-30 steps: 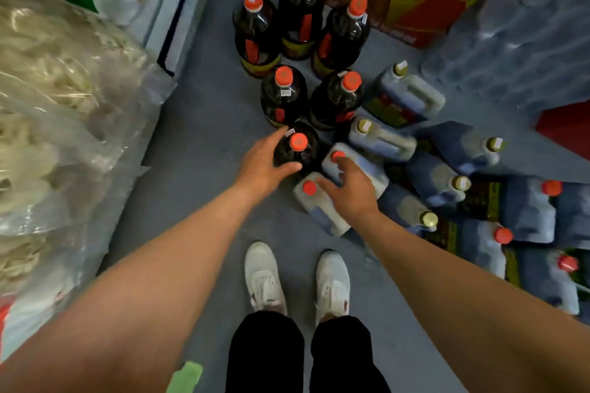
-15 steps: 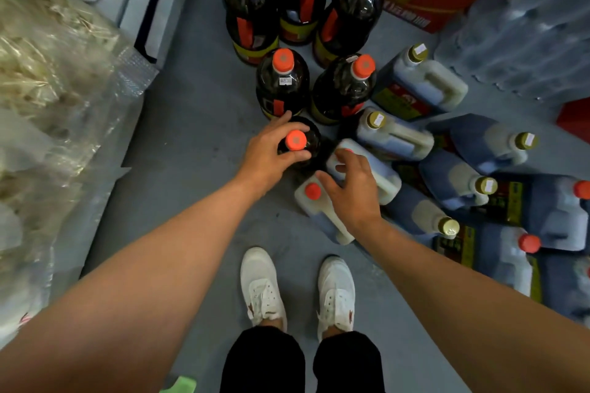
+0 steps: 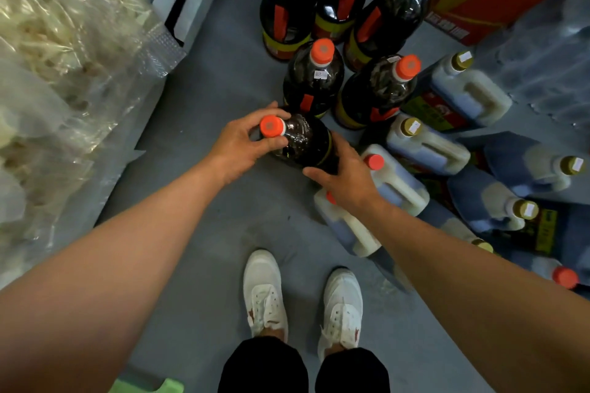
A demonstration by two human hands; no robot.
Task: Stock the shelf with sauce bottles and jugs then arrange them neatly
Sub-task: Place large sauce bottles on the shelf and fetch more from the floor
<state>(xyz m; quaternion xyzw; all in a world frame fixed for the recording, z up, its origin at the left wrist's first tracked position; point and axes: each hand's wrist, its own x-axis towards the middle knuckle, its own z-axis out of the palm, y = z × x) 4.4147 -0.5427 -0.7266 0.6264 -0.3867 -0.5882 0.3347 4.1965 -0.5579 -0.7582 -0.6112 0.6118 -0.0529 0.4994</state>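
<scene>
Here, bottle (image 3: 303,143): dark glossy plastic, tilted toward nine o'clock.
Left hand (image 3: 238,150): curled round its neck.
Right hand (image 3: 346,175): cupping its rounded body.

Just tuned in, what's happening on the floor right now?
A person stands over sauce stock on the grey floor. The left hand grips the neck of a dark bottle just under its orange cap, tilting it, while the right hand holds its lower body. Five more dark bottles stand behind, and the jugs sit to the right. Nothing is shelved in view.
</scene>
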